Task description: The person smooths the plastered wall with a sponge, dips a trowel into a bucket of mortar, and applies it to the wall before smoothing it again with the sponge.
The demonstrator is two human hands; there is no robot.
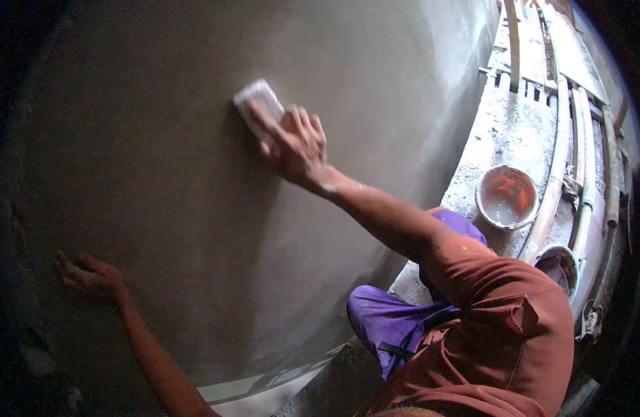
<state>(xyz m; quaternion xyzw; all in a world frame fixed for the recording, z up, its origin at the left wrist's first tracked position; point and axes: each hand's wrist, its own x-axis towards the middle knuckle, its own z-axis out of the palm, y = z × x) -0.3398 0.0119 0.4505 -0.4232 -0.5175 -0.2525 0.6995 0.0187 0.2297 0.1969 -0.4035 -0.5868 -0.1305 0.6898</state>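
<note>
A pale, sponge-like block [259, 96] with rounded corners lies flat on the grey plastered wall [195, 181], a little above the middle of the view. My right hand [297, 142] is closed on the block's lower right part, its arm stretched out and slightly blurred. Part of the block is hidden under the fingers. Low on the left, in shadow, my left hand [91, 276] is at the same wall with its fingers apart and nothing in them.
A bucket [481, 198] with cloudy liquid and an orange inside stands on the splattered walkway [501, 139] to the right. Another bucket [575, 278] is partly hidden behind my shoulder. Long poles [558, 160] run along the walkway's outer side. My bent knee [372, 313] is near the wall.
</note>
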